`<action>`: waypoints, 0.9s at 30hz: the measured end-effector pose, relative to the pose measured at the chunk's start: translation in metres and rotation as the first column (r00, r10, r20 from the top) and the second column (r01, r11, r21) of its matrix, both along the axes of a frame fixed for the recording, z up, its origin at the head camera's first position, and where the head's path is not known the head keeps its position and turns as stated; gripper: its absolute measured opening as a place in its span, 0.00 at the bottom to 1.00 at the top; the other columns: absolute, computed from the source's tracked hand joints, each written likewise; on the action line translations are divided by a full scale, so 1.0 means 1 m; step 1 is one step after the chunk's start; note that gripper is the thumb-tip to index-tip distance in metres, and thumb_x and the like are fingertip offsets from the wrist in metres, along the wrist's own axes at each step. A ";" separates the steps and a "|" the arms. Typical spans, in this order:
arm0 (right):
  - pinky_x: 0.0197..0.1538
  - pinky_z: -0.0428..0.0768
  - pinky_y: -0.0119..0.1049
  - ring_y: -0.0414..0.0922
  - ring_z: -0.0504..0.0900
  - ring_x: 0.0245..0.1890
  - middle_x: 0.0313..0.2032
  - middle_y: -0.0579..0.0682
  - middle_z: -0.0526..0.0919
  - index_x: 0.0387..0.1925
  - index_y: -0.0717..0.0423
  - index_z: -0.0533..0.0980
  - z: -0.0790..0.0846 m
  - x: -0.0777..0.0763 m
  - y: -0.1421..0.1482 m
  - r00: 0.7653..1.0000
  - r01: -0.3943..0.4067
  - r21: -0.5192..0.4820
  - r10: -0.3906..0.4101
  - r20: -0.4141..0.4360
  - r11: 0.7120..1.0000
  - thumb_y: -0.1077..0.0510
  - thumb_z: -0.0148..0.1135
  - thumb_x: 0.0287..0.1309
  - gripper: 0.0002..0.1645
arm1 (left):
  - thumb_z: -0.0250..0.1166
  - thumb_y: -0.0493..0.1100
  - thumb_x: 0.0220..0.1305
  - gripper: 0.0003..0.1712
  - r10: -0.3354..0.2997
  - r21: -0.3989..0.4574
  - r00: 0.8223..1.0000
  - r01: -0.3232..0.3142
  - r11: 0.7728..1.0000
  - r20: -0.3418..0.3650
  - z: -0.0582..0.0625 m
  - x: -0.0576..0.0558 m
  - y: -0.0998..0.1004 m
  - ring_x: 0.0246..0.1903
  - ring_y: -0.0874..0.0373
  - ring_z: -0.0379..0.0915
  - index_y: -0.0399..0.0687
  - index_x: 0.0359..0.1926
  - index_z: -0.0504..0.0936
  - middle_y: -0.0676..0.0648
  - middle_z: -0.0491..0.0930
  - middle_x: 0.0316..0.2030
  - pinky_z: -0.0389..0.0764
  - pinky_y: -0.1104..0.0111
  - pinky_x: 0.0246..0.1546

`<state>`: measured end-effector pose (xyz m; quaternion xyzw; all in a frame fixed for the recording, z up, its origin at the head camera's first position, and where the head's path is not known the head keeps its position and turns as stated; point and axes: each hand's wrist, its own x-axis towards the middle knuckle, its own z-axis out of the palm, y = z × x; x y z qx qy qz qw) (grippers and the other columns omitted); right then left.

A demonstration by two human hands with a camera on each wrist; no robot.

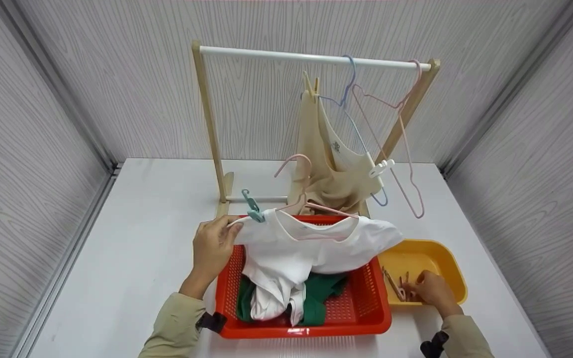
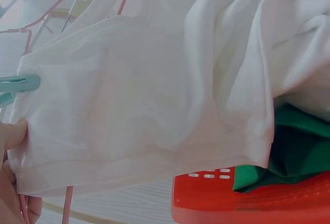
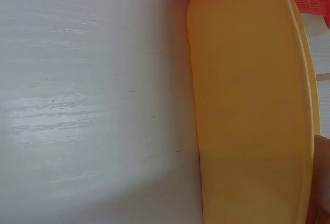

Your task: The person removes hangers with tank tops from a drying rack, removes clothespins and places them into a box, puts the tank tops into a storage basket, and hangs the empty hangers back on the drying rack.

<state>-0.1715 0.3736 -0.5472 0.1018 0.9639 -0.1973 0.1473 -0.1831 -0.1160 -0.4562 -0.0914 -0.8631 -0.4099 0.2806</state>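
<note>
My left hand (image 1: 214,246) pinches the sleeve end of a white shirt (image 1: 286,253), and pink hanger wire shows beside its fingers in the left wrist view. The pink hanger (image 1: 294,204) runs through the shirt, its hook standing above the neckline. A teal clothespin (image 1: 255,211) is clipped on the shoulder beside this hand. Over the red basket (image 1: 306,332), the shirt's lower part hangs bunched. My right hand (image 1: 433,291) reaches into the yellow tray (image 1: 458,271), fingertips at several brownish clothespins (image 1: 400,293); I cannot tell whether it grips one.
Behind the basket stands a rack with a white rod (image 1: 276,53). From it hang a blue hanger (image 1: 351,79) bearing a beige garment (image 1: 311,144), clipped with clothespins, and a bare pink hanger (image 1: 406,107). Green cloth (image 1: 316,303) lies in the basket.
</note>
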 end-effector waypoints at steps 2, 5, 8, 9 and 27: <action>0.31 0.73 0.36 0.47 0.75 0.28 0.29 0.60 0.81 0.36 0.70 0.74 0.000 0.000 0.000 1.000 -0.008 0.000 0.008 -0.001 1.000 0.43 0.68 0.53 0.30 | 0.65 0.40 0.62 0.08 -0.001 0.002 1.000 0.001 1.000 -0.001 0.000 0.000 0.000 0.31 0.50 0.80 0.40 0.38 0.84 0.44 0.88 0.31 0.73 0.58 0.45; 0.33 0.74 0.38 0.47 0.75 0.29 0.31 0.62 0.82 0.37 0.71 0.74 0.002 0.001 0.001 1.000 -0.015 -0.001 0.015 -0.007 1.000 0.44 0.67 0.54 0.30 | 0.65 0.40 0.62 0.08 -0.003 0.005 1.000 0.003 1.000 -0.001 0.000 0.000 0.000 0.32 0.50 0.81 0.40 0.38 0.84 0.44 0.88 0.32 0.73 0.58 0.44; 0.32 0.75 0.39 0.47 0.75 0.28 0.30 0.62 0.82 0.38 0.72 0.74 0.005 0.001 0.000 1.000 -0.019 -0.004 0.019 -0.022 1.000 0.46 0.67 0.55 0.29 | 0.65 0.40 0.62 0.08 -0.004 0.007 1.000 0.004 1.000 -0.001 0.000 0.000 0.000 0.32 0.50 0.80 0.39 0.38 0.84 0.44 0.88 0.32 0.73 0.58 0.44; 0.32 0.75 0.39 0.47 0.75 0.28 0.29 0.61 0.81 0.38 0.72 0.74 0.005 0.002 -0.001 0.999 -0.019 -0.004 0.019 -0.027 1.000 0.47 0.67 0.55 0.28 | 0.65 0.40 0.62 0.08 -0.004 0.007 1.000 0.004 1.000 0.000 0.000 0.000 0.000 0.32 0.50 0.80 0.39 0.38 0.84 0.44 0.88 0.32 0.73 0.58 0.44; 0.34 0.82 0.42 0.49 0.80 0.29 0.32 0.64 0.83 0.38 0.71 0.75 0.042 0.008 -0.034 0.978 -0.101 -0.049 0.090 -0.190 0.994 0.55 0.68 0.55 0.21 | 0.65 0.40 0.61 0.08 -0.003 0.024 1.000 0.003 1.000 0.016 0.000 0.001 0.000 0.35 0.47 0.79 0.39 0.38 0.84 0.43 0.87 0.31 0.74 0.54 0.46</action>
